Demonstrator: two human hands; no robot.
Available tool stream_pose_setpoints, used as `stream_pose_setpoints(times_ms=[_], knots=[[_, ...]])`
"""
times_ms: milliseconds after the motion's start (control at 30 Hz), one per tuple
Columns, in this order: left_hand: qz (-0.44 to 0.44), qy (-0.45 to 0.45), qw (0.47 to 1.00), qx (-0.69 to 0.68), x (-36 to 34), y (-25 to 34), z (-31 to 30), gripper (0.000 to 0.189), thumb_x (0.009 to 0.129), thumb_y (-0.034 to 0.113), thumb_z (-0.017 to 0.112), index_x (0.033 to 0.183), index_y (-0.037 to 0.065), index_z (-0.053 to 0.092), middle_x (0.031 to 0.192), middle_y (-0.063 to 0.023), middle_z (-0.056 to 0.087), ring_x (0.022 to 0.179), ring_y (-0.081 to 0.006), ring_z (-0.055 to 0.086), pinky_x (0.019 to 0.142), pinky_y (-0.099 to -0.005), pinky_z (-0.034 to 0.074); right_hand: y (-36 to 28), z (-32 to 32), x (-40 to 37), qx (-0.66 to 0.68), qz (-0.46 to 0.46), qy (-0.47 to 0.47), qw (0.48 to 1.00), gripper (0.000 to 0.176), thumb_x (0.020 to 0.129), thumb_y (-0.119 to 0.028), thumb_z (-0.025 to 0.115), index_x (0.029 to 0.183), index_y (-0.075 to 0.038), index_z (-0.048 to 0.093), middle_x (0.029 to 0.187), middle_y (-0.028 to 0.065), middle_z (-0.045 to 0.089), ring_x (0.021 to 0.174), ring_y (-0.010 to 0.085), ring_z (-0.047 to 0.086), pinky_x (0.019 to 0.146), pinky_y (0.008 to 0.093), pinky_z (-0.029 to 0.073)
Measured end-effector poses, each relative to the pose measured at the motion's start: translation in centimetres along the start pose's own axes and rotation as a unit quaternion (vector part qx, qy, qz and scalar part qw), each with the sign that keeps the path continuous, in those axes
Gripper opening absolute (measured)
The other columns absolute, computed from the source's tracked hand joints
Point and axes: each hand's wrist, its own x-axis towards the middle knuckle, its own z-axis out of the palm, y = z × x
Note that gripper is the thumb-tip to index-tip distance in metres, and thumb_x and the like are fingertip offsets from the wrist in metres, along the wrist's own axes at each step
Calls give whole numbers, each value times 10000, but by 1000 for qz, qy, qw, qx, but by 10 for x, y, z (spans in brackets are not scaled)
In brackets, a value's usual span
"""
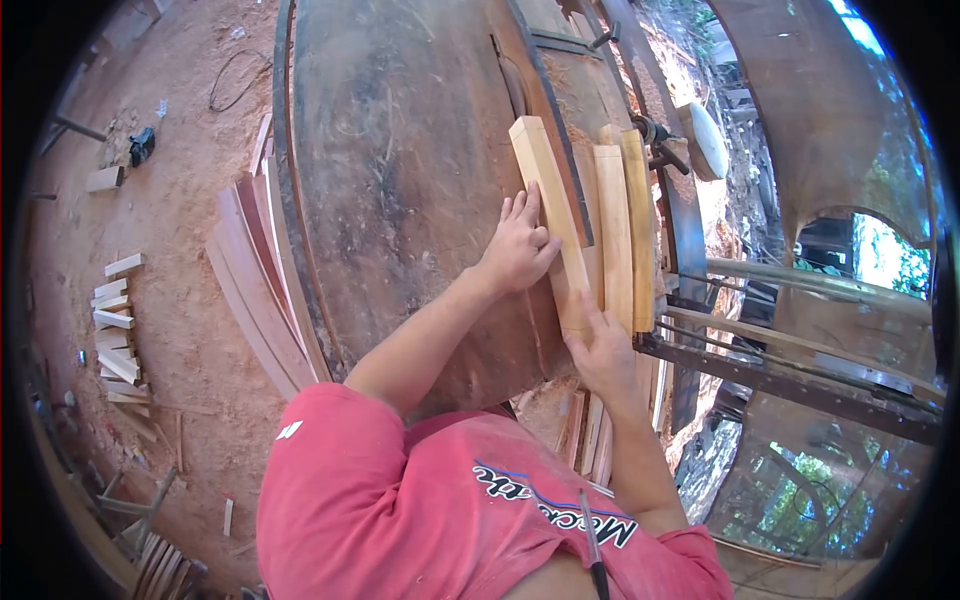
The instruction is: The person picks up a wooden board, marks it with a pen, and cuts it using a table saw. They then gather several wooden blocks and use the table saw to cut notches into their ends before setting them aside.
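Red shirt (pixel 420 500) fills the near edge, and beyond it the big, rusty round table (pixel 400 180) carries the work. Against its left rim leans a sheaf of curved planks (pixel 255 270), too overlapped to count. On the table lie three pale wood lengths: the long block (pixel 540 175) under both hands, and two more lengths (pixel 615 230) just beside it on the right. Left hand (pixel 518 250) lies flat against the block's side, grip spread. Right hand (pixel 603 358) presses on its near end, fingers laid on, not closed round it. By my judgement the block is only being lined up along the dark strip (pixel 560 150), with any pass yet to come. About seven short offcuts (pixel 115 330) lie on the dirt floor (pixel 180 200)
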Motion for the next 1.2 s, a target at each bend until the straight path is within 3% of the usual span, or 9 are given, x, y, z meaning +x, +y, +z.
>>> stream_pose_setpoints(times_ms=[167,267,333,400,467,633,733,967,1200], knots=[[5,-12,999,-41,8,-5,-12,442,959,268,614,702,-89,662,1548,-401,217,1447,-523,253,1160,-648,221,-13,-42,5,44,17,-9,999,659,824,-182,715,1450,-136,516,977,191,610,925,387,621,827,463,507],[18,27,998,49,14,1,-20,448,951,283,635,690,-80,663,1537,-410,232,1412,-525,325,1164,-570,282,-17,-70,11,52,-5,15,999,611,812,-162,712,1400,-89,562,1015,202,637,963,369,637,858,439,509],[3,29,998,-62,20,8,-22,462,943,299,655,680,-82,657,1517,-430,248,1381,-529,375,1127,-476,370,-17,-86,14,72,-29,58,995,583,805,-146,711,1365,-48,584,1025,204,649,967,353,646,886,410,508],[48,63,996,-37,28,15,-23,417,925,303,654,765,-76,724,1464,-476,286,1227,-551,514,1088,-484,393,-11,-93,19,65,-68,98,991,553,799,-115,713,1330,-22,588,1045,178,640,979,322,641,898,397,503],[34,126,989,-70,37,23,-20,417,920,316,657,753,-59,730,1422,-492,333,1173,-546,551,1066,-491,406,-8,-93,24,227,-46,146,962,536,794,-83,717,1307,-18,574,1112,153,608,1029,300,614,921,395,489],[27,138,990,-21,47,29,-24,462,920,372,660,809,-68,746,1326,-502,430,1074,-507,623,999,-519,418,-28,-99,33,62,-83,212,972,615,810,-101,740,1363,-21,487,1169,159,501,1075,296,517,973,421,420],[14,141,990,-25,52,34,-34,455,924,348,658,782,-76,737,1316,-480,463,1088,-495,617,979,-524,424,-35,-94,42,110,-36,270,956,588,833,-101,725,1362,-7,483,1163,154,501,1084,300,517,996,426,406],[13,210,976,-53,63,23,-18,464,939,293,655,684,-95,674,1349,-403,507,1176,-481,573,993,-543,412,-39,-119,58,121,-38,246,961,454,860,-52,687,1287,13,547,1202,148,561,1131,268,543,1012,393,415],[-1,248,967,-55,68,22,-11,492,960,285,644,637,-86,646,1401,-402,455,1284,-507,517,1085,-586,344,-54,-142,78,127,-33,244,961,305,840,-13,692,1138,16,632,1100,115,615,1025,213,588,935,340,455]])
